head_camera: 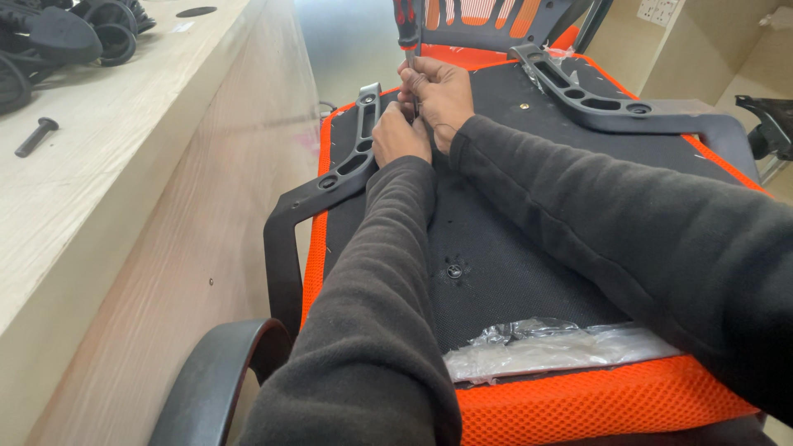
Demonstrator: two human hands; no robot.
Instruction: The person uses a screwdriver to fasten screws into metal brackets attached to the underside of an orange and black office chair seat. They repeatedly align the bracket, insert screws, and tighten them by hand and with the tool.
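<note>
An upturned office chair seat (512,239) with a black underside and orange mesh edge lies in front of me. A black plastic armrest bracket (351,161) lies along its left side, another armrest bracket (611,103) along the right. My right hand (442,87) grips a screwdriver (407,29) with a red and black handle, held upright near the top of the left bracket. My left hand (399,132) pinches at the screwdriver's tip, fingers closed; what it holds is hidden. Both arms wear dark fleece sleeves.
A light wooden bench (124,165) runs along the left, with a black bolt (35,136) and black plastic parts (58,33) on it. Clear plastic wrap (545,343) lies on the seat's near edge. A curved black armrest (215,380) sits at the lower left.
</note>
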